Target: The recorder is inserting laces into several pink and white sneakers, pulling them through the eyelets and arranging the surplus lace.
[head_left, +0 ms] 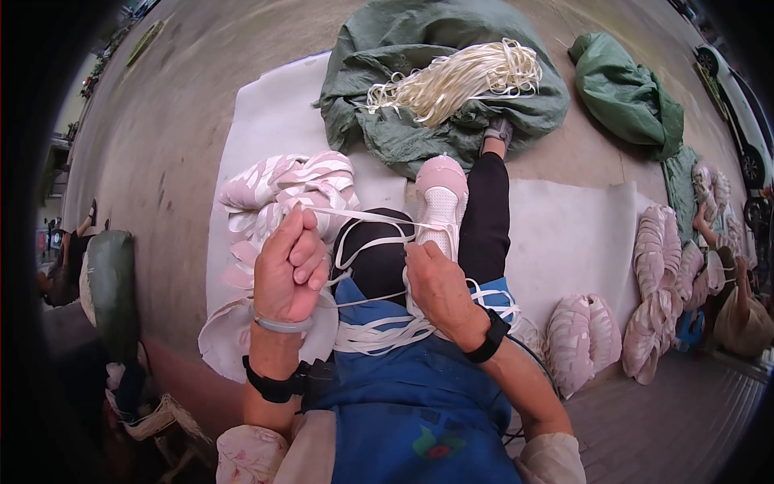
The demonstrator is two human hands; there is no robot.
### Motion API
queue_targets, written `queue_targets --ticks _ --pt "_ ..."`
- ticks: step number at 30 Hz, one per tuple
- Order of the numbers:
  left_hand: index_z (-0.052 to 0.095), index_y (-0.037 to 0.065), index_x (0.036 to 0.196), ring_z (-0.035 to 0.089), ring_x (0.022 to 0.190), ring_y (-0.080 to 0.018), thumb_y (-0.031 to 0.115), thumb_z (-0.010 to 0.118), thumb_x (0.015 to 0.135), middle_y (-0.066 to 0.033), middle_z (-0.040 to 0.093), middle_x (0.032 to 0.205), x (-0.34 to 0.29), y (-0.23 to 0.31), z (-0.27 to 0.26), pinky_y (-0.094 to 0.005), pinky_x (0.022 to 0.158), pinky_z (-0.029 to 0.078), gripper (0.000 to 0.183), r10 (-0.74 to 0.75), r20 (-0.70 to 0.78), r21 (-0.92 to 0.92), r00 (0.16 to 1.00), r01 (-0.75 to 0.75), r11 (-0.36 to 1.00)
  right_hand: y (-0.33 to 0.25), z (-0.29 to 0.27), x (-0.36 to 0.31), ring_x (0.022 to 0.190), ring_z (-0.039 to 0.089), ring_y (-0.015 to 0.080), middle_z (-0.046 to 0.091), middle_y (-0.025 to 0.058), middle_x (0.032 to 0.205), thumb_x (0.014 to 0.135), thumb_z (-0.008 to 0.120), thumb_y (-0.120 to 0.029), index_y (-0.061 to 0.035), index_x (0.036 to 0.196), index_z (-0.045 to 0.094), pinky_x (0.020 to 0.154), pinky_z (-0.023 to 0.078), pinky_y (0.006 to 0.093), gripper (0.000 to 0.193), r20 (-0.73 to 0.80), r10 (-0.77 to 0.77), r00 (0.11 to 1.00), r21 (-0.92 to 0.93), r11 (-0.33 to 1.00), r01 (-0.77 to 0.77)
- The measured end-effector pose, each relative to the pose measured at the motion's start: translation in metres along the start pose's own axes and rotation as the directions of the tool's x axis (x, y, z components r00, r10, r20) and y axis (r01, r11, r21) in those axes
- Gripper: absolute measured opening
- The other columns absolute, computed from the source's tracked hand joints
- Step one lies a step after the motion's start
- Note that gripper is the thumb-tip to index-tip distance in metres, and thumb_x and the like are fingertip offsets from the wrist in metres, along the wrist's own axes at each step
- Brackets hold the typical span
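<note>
1. Clock directions run from the view's centre. A pale sheet (556,234) covers part of the concrete ground (193,121); a white car (750,121) stands between two and three.
2. Two other people: one at nine (60,270), one at three (746,315).
3. One pink-and-white shoe (441,194), at one o'clock, toe pointing away.
4. One cream lace bundle (463,81), between twelve and one, on green sacking (355,73); one green sack (629,97) at two.
5. Pink-and-white pieces, too overlapped to count, at ten (290,189) and four (576,339).
6. Left hand (292,262), curled, grips a white lace (359,214); right hand (442,294) pinches lace beside the shoe.
</note>
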State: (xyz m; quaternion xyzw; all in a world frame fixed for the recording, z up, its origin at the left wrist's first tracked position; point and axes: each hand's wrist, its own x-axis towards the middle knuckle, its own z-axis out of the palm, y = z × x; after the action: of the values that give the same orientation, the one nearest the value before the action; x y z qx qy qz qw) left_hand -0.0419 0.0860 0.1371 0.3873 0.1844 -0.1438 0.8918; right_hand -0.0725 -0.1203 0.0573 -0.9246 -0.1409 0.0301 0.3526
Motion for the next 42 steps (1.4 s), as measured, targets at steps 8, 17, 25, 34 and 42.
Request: queue_targets --ticks 8,17,25,34,42 --pt "0.057 0.007 0.093 0.046 0.056 -0.0064 0.028 0.048 0.099 0.0041 0.044 0.066 -0.01 0.006 -0.01 -0.0255 0.051 0.045 0.023 0.149 -0.15 0.035 0.977 -0.145 0.989 -0.014 0.029 0.03 0.07 0.065 0.0233 0.053 0.0132 0.095 0.074 0.061 0.0 -0.0001 0.088 0.055 0.057 0.054 0.0315 0.016 0.08 0.016 0.997 -0.374 0.927 0.016" --pt "0.061 0.004 0.09 0.06 0.09 -0.017 0.027 0.051 0.097 -0.01 0.063 0.101 -0.005 0.001 -0.021 -0.032 0.082 0.052 0.027 0.296 -0.191 0.034 0.936 -0.295 0.955 -0.037 0.031 0.017 0.066 0.062 0.0277 0.053 0.0119 0.085 0.077 0.058 -0.004 -0.0038 0.094 0.049 0.058 0.05 0.0364 0.019 0.093 -0.204 0.975 -0.107 0.971 0.213" --pt "0.06 0.006 0.085 0.059 0.099 -0.0201 0.028 0.049 0.098 -0.0137 0.063 0.111 -0.007 0.004 -0.026 -0.0342 0.089 0.048 0.027 0.282 -0.206 0.002 0.937 -0.288 0.958 -0.01 0.048 0.031 0.07 0.059 0.0203 0.051 0.0088 0.087 0.075 0.06 -0.01 -0.0027 0.097 0.055 0.058 0.05 0.0296 0.024 0.02 -0.199 0.98 -0.44 0.878 0.188" --pt "0.058 0.007 0.086 0.054 0.115 -0.026 0.026 0.045 0.1 -0.0162 0.06 0.119 -0.003 0.002 -0.036 -0.0421 0.101 0.043 0.027 0.287 -0.122 -0.028 0.95 -0.293 0.956 -0.066 0.017 -0.001 0.073 0.057 0.0408 0.052 0.0197 0.08 0.082 0.054 -0.005 -0.0006 0.095 0.044 0.061 0.046 0.0463 0.017 0.226 -0.381 0.897 0.562 0.803 0.199" --pt "0.06 0.005 0.09 0.047 0.125 -0.0309 0.025 0.041 0.101 -0.0177 0.054 0.129 -0.017 0.024 -0.059 -0.0473 0.11 0.032 0.03 0.323 -0.068 -0.259 0.944 -0.329 0.908 -0.035 -0.145 -0.043 0.068 0.055 0.0106 0.056 0.0035 0.08 0.084 0.053 -0.005 0.0021 0.1 0.059 0.065 0.045 0.0274 0.018 0.215 0.019 0.976 0.722 0.67 -0.172"
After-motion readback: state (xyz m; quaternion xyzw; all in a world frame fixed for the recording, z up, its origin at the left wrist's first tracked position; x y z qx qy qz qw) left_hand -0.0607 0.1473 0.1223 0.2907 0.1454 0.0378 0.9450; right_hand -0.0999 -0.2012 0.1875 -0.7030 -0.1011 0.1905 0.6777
